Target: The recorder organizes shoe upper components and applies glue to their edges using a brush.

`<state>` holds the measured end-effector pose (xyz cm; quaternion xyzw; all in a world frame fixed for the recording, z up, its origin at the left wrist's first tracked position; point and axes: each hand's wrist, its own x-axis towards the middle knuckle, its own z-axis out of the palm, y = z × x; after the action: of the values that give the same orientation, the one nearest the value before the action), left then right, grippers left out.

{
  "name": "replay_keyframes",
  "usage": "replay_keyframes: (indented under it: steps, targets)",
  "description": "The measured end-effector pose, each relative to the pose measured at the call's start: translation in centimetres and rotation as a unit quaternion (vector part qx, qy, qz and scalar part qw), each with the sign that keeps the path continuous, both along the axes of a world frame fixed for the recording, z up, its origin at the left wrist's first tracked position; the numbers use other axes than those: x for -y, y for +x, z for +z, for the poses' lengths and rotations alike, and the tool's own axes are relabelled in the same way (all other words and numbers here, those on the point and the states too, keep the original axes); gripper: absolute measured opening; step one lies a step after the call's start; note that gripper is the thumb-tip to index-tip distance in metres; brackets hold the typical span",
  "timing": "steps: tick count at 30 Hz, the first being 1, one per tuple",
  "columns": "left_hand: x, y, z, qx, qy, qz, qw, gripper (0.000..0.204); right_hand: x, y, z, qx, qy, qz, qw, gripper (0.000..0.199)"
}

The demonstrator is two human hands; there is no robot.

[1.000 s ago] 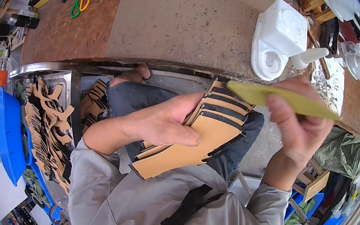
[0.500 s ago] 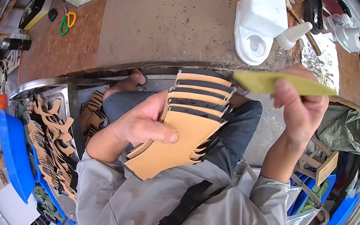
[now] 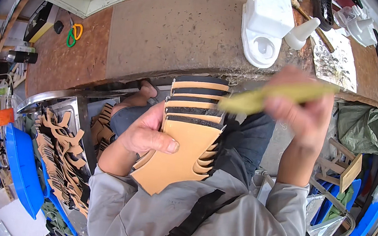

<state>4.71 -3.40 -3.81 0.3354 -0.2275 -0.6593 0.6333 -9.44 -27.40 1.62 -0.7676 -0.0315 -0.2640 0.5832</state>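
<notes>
In front of my body, my left hand (image 3: 148,136) grips a fanned stack of tan leather-like cut pieces (image 3: 185,148), its thumb lying across the top one. The pieces overlap in steps, and their upper edges carry dark strips. My right hand (image 3: 301,114) is closed around a flat, tapered yellow-green tool (image 3: 253,98), smeared by motion. The tool's narrow end is at the upper right corner of the stack; whether it touches cannot be made out.
A workbench (image 3: 162,28) spans the far side, carrying a white container with a round cup (image 3: 269,18), a white cone nozzle (image 3: 302,32), stained paper (image 3: 335,61) and scissors (image 3: 74,33). More tan pieces (image 3: 60,149) lie at left by a blue bin (image 3: 25,168). A wooden frame (image 3: 342,167) stands right.
The stack has shifted slightly left in view. My right hand and the yellow-green tool have moved left and down, bringing the tool's end lower along the stack's right edge.
</notes>
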Motion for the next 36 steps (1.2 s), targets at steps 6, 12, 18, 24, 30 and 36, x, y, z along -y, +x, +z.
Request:
replay_keyframes:
  steps: [6,12,18,24,30,36]
  targets:
    - [0.4,-1.2,1.0,0.064,-0.018,0.002,0.998,0.072,-1.6,1.1,1.0,0.107,-0.036,0.101,0.988,0.014]
    - [0.7,-1.3,1.9,0.111,-0.030,-0.034,0.993,0.071,-1.9,3.0,1.1,-0.067,0.043,-0.110,0.991,0.012]
    - [0.2,-1.3,1.8,0.152,-0.034,-0.012,0.988,0.070,-4.5,2.7,1.6,-0.085,0.007,-0.134,0.987,0.012]
    - [0.1,-1.4,1.6,0.148,-0.038,0.003,0.988,0.070,-4.7,2.0,1.2,0.173,-0.107,-0.056,0.978,0.019]
    - [-0.5,-1.7,1.2,0.162,-0.053,0.032,0.985,0.069,-2.6,1.4,1.5,-0.146,0.206,-0.259,0.932,0.013]
    - [-0.7,-0.8,1.0,0.121,-0.070,0.044,0.989,0.067,-1.4,1.5,0.6,-0.167,0.167,-0.284,0.929,0.017]
